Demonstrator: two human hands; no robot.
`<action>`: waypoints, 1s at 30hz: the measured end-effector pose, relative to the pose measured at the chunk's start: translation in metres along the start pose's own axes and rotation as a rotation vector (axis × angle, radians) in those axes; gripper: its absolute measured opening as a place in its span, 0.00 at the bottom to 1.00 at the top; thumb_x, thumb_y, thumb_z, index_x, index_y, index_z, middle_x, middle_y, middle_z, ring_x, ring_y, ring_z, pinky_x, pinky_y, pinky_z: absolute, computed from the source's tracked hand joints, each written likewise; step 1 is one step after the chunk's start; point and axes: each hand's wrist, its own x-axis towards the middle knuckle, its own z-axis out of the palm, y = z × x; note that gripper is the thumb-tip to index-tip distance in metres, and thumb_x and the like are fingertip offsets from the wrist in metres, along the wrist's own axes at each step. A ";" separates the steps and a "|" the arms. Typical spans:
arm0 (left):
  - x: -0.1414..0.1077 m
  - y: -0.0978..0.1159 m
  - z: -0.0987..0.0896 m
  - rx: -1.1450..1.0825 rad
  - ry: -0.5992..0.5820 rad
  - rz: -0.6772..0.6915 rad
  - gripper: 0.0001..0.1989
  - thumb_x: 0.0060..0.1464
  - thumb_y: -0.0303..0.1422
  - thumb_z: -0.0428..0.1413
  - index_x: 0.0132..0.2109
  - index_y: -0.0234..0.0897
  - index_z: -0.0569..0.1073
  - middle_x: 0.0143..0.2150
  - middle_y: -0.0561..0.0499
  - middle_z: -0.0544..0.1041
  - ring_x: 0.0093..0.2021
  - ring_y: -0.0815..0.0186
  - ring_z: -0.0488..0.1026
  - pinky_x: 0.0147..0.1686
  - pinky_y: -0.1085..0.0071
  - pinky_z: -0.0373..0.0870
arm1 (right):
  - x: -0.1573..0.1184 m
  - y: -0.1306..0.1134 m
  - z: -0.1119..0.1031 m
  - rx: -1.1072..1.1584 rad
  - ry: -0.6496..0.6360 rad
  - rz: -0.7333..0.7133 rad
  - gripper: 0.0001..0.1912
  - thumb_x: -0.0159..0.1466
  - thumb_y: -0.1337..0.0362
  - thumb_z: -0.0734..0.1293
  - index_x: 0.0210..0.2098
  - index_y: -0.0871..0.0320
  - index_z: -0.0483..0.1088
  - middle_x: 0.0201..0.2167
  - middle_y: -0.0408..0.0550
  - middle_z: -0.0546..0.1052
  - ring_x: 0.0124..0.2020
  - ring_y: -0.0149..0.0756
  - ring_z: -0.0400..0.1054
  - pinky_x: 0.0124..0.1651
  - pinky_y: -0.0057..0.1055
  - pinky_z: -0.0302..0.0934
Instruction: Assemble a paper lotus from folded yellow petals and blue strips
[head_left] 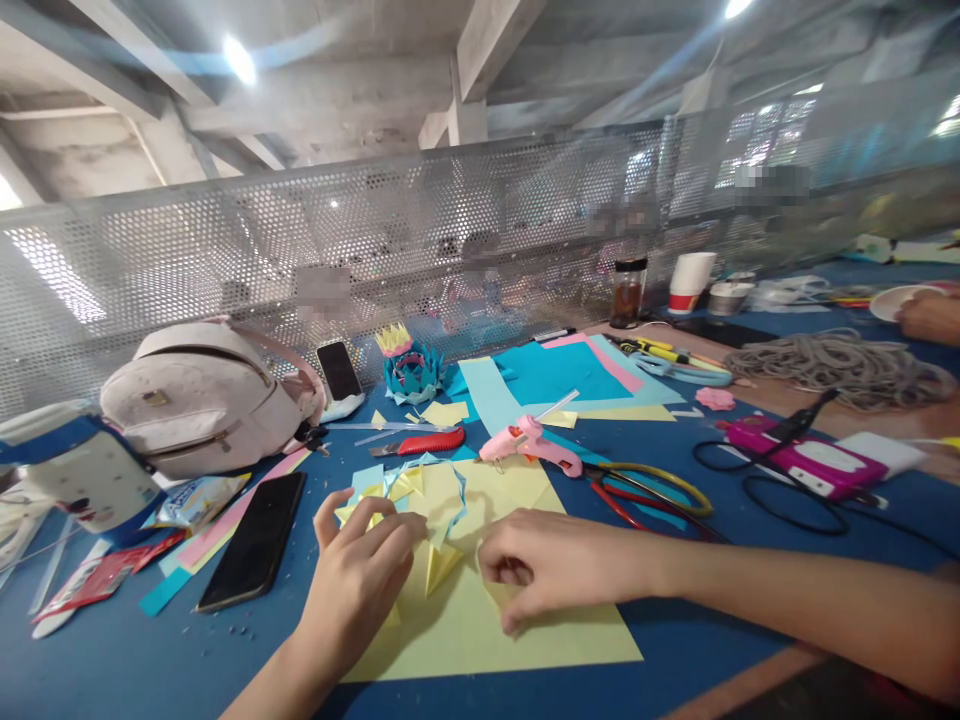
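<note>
A large yellow paper sheet (pixel 570 630) lies on the blue table, with folded yellow paper pieces (pixel 442 568) and pale blue strips (pixel 459 500) on it. Over the sheet's left part is my left hand (pixel 367 560), fingers apart and bent, beside the folded pieces and holding nothing I can see. My right hand (pixel 525 565) rests low over the middle of the sheet, fingers curled; what its fingertips hold, if anything, is hidden. Just beyond the hands lie a pink glue gun (pixel 529 442) and a red cutter (pixel 431 441).
Scissors (pixel 652 490) lie right of the glue gun. A black phone (pixel 255 540) and a pale backpack (pixel 202 400) are at left. Behind stands a blue paper flower (pixel 414 372). A magenta device (pixel 806 458) with cables and grey cord (pixel 840 365) lie at right, near another person's hand (pixel 930 315).
</note>
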 end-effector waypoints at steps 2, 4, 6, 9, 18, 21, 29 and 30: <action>0.001 0.001 0.000 -0.007 0.007 -0.007 0.11 0.61 0.24 0.52 0.39 0.45 0.75 0.35 0.59 0.83 0.38 0.64 0.74 0.58 0.56 0.44 | 0.000 0.000 -0.006 0.067 0.041 -0.056 0.11 0.59 0.56 0.71 0.29 0.58 0.73 0.26 0.40 0.69 0.27 0.29 0.62 0.28 0.25 0.51; 0.001 0.001 -0.001 0.000 0.006 -0.004 0.11 0.61 0.24 0.52 0.39 0.45 0.75 0.35 0.60 0.83 0.38 0.65 0.75 0.58 0.56 0.44 | -0.001 0.000 -0.012 0.142 0.075 -0.087 0.11 0.61 0.56 0.70 0.33 0.57 0.76 0.29 0.42 0.72 0.29 0.30 0.63 0.30 0.24 0.54; 0.001 0.002 -0.001 0.015 -0.002 0.005 0.12 0.62 0.24 0.51 0.39 0.45 0.76 0.34 0.59 0.83 0.39 0.65 0.75 0.59 0.57 0.44 | 0.001 0.003 -0.017 0.199 0.078 -0.095 0.11 0.60 0.55 0.71 0.34 0.57 0.77 0.29 0.42 0.74 0.29 0.29 0.63 0.29 0.24 0.54; 0.001 0.002 -0.001 0.021 -0.009 0.006 0.12 0.62 0.25 0.50 0.40 0.45 0.76 0.34 0.59 0.83 0.39 0.65 0.75 0.59 0.58 0.44 | 0.005 0.009 -0.020 0.245 0.077 -0.076 0.11 0.59 0.56 0.71 0.34 0.58 0.78 0.27 0.42 0.74 0.26 0.28 0.62 0.26 0.23 0.53; 0.001 0.002 0.000 -0.022 -0.003 -0.019 0.11 0.62 0.24 0.51 0.40 0.45 0.75 0.34 0.60 0.83 0.39 0.65 0.74 0.59 0.57 0.43 | 0.016 0.024 -0.015 0.463 0.077 0.010 0.10 0.58 0.61 0.71 0.35 0.61 0.79 0.16 0.40 0.72 0.19 0.27 0.66 0.22 0.19 0.56; 0.001 0.001 0.000 -0.012 -0.014 -0.014 0.11 0.62 0.25 0.51 0.40 0.45 0.76 0.34 0.60 0.83 0.39 0.65 0.75 0.59 0.57 0.44 | 0.017 0.027 -0.014 0.523 0.089 0.017 0.12 0.55 0.60 0.73 0.35 0.61 0.80 0.19 0.43 0.76 0.19 0.26 0.67 0.21 0.19 0.57; 0.001 0.000 0.001 -0.011 -0.018 -0.006 0.10 0.62 0.26 0.52 0.40 0.45 0.76 0.35 0.59 0.83 0.39 0.65 0.74 0.58 0.57 0.45 | 0.019 0.037 -0.009 0.514 0.114 0.022 0.14 0.52 0.56 0.75 0.32 0.61 0.81 0.20 0.46 0.79 0.21 0.29 0.73 0.19 0.17 0.52; 0.001 0.000 0.001 -0.019 -0.018 -0.010 0.10 0.62 0.25 0.52 0.40 0.45 0.76 0.35 0.59 0.83 0.38 0.65 0.74 0.58 0.57 0.45 | 0.019 0.038 -0.008 0.525 0.117 0.018 0.13 0.53 0.57 0.75 0.32 0.61 0.81 0.21 0.46 0.79 0.21 0.29 0.73 0.21 0.18 0.54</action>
